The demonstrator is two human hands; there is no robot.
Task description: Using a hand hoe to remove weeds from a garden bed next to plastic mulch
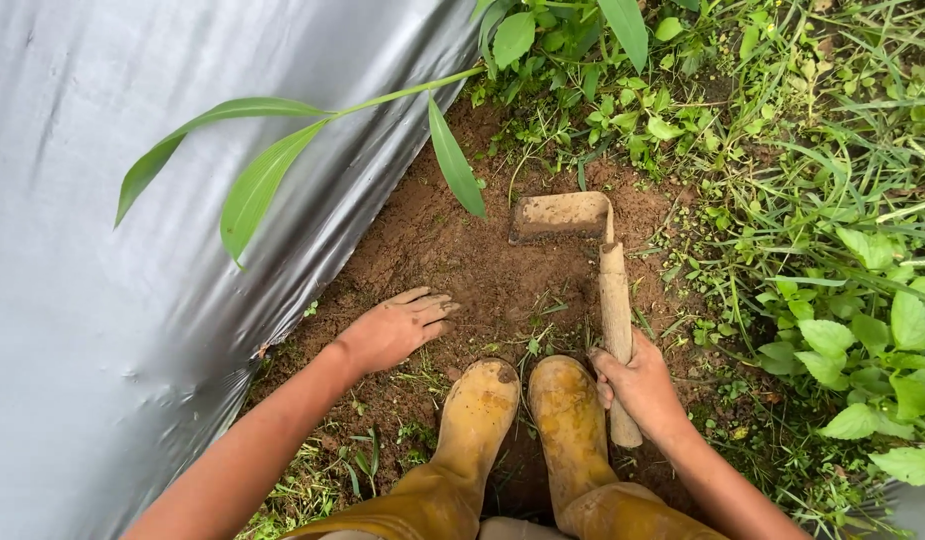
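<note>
Head view looks straight down on a patch of crumbly reddish-brown soil (462, 260), damp and clumped, with thin weed stems scattered over it. A short hoe (592, 260) lies on it at centre right: its flat rectangular blade (560, 216), caked in pale mud, rests on the far part of the bare earth, and its rough, round wooden handle (615, 320) runs back toward the near edge. Along the left, a smooth silver-grey plastic sheet (132, 250) rises in soft creases, its lower edge meeting the dirt. A long-leaved green plant (282, 150) arches across it. Dense grass and broad-leaved weeds (832, 200) fill the right side.

Two mud-smeared yellow rubber boots (527, 410) stand side by side at the near edge. The left hand (392, 328), arm stretched forward from the lower left, lies palm down on the soil with fingers extended and close together, between the sheet and the boots. The right hand (637, 385) is wrapped tightly around the near part of the handle, just right of the boots.
</note>
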